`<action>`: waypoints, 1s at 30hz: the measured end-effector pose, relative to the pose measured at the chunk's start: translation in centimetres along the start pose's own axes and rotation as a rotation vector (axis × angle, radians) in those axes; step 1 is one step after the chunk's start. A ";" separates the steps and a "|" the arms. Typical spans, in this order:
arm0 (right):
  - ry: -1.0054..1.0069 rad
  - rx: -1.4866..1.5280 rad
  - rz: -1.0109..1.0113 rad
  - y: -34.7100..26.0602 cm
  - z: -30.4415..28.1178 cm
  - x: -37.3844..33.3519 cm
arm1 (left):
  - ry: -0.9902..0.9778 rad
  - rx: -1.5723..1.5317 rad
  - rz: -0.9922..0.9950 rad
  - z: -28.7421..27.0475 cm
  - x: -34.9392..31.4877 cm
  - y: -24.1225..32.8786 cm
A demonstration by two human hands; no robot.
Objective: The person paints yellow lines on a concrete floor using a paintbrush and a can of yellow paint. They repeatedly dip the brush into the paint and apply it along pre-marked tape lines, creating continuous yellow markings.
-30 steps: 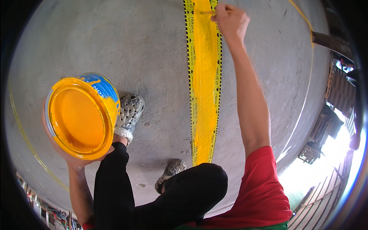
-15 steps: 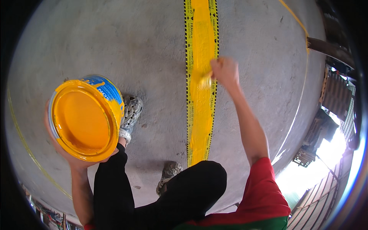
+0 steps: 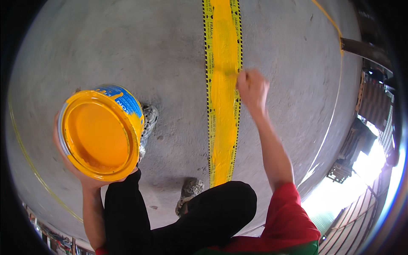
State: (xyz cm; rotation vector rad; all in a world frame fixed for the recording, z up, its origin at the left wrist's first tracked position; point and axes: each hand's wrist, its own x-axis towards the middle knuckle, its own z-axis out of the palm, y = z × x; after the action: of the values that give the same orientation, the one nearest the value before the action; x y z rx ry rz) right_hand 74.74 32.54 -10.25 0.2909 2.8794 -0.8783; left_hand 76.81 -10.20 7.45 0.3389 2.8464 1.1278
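Left hand (image 3: 78, 172) grips yellow paint can (image 3: 100, 134), right hand (image 3: 251, 88) clenched on blurred brush over taped stripe (image 3: 223, 97); visible stretch looks painted yellow.

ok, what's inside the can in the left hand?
The paint can in the left hand holds yellow paint, which also smears its rim and blue side. The depth and the bottom are hidden under the paint.

Bare concrete floor (image 3: 127, 51) open left and right of the taped yellow stripe (image 3: 223, 106); paint can (image 3: 100, 134), two shoes (image 3: 148, 123) and knees crowd its near edge.
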 end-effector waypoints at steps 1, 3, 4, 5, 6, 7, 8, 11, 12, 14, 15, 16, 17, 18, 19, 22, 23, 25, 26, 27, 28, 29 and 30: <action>-0.016 0.023 0.017 0.2 -0.3 -3.2 | -0.008 -0.010 0.011 0.0 0.4 -0.1; -0.133 0.058 0.126 -0.1 -1.5 -7.5 | 0.001 -0.035 0.006 0.0 0.9 0.2; -0.242 0.116 0.187 0.0 -1.8 -8.0 | 0.022 -0.049 -0.010 0.1 0.9 0.6; -0.376 0.137 0.302 -0.2 -2.2 -7.7 | 0.032 -0.069 -0.017 0.2 0.8 0.9; -0.509 0.158 0.420 -0.7 -2.6 -6.5 | 0.034 -0.084 -0.024 0.3 1.0 1.1; -0.460 0.117 0.337 -1.3 -2.4 -4.7 | 0.031 -0.100 -0.017 0.4 1.0 1.2; -0.430 0.061 0.280 -1.8 -1.7 -2.2 | 0.036 -0.125 -0.009 0.5 1.2 1.3; -0.167 0.029 0.106 -3.7 -1.1 6.6 | 0.046 -0.115 0.040 0.9 1.3 1.7; -0.060 0.013 0.023 -4.2 -1.4 9.4 | 0.053 -0.109 -0.003 1.0 1.5 1.9; 0.165 0.052 -0.072 -5.1 -2.1 13.8 | 0.060 -0.106 -0.092 1.4 1.8 2.3; 0.214 0.151 -0.059 -5.3 -2.3 14.9 | 0.083 -0.109 -0.044 1.8 2.1 2.4; 0.284 0.252 -0.059 -5.6 -2.4 16.1 | 0.110 -0.111 0.006 2.3 2.6 2.4; 0.354 0.353 -0.062 -5.6 -2.4 16.4 | 0.127 -0.131 0.011 2.6 2.8 2.6; 0.318 0.269 -0.071 -5.5 -2.1 15.8 | 0.137 -0.120 0.067 2.8 3.1 2.7; 0.283 0.183 -0.081 -5.4 -2.1 14.7 | 0.137 -0.131 0.080 2.7 3.3 3.0; 0.276 0.155 -0.140 -4.2 -0.6 6.7 | 0.084 -0.154 0.146 2.3 3.9 3.0; 0.217 0.120 -0.131 -3.7 -0.7 2.7 | 0.088 -0.158 0.132 2.2 3.8 3.1; 0.192 0.087 -0.125 -2.5 -0.8 -6.4 | 0.057 -0.188 0.120 2.2 3.1 3.2; 0.148 0.118 -0.068 -2.0 -1.1 -11.0 | 0.052 -0.214 0.089 2.5 2.6 3.2; 0.057 0.133 0.027 -1.7 -1.7 -15.5 | 0.047 -0.174 0.063 2.7 1.9 3.2; -0.016 0.164 0.122 -1.3 -2.1 -19.0 | 0.040 -0.139 0.029 2.6 1.2 3.4; -0.084 0.113 0.119 -0.5 -2.2 -21.1 | 0.028 -0.102 -0.004 2.7 0.5 3.4; -0.155 0.088 0.133 -0.2 -2.2 -22.7 | 0.010 -0.052 0.049 2.2 0.6 3.1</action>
State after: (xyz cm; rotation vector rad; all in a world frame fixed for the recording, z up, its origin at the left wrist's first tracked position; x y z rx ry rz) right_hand 96.74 30.25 -4.54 0.3984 2.6510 -0.9590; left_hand 77.06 -6.44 7.96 0.4032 2.8266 1.2136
